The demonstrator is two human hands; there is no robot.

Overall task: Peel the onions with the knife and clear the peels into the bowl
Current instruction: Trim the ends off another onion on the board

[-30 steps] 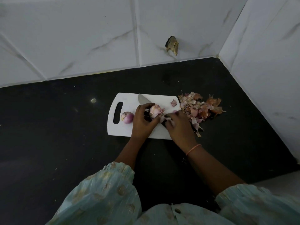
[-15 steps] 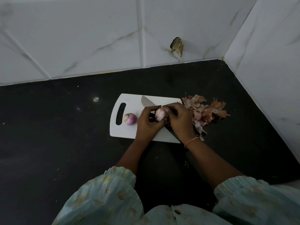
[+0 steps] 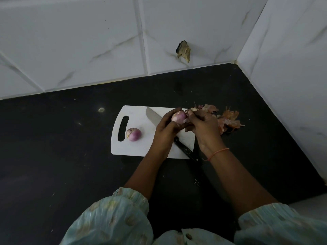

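Observation:
My left hand [image 3: 165, 128] grips a small purple onion [image 3: 178, 117] above the right part of the white cutting board [image 3: 141, 149]. My right hand [image 3: 201, 125] pinches a strip of peel at that onion's right side. The knife [image 3: 153, 116] lies free on the board, blade pointing up-left, its black handle [image 3: 185, 150] running off the board's lower right corner beneath my wrists. A second peeled onion [image 3: 134, 134] rests on the board beside the handle slot. No bowl is in view.
A heap of orange-pink onion peels [image 3: 228, 121] lies on the black countertop [image 3: 62, 156] just right of the board, partly behind my right hand. White tiled walls [image 3: 283, 85] close in the back and right, meeting in a corner.
My right hand has let go of the knife, which now lies on the board. Both hands lifted the onion up and right, and the right fingers now pull at its skin.

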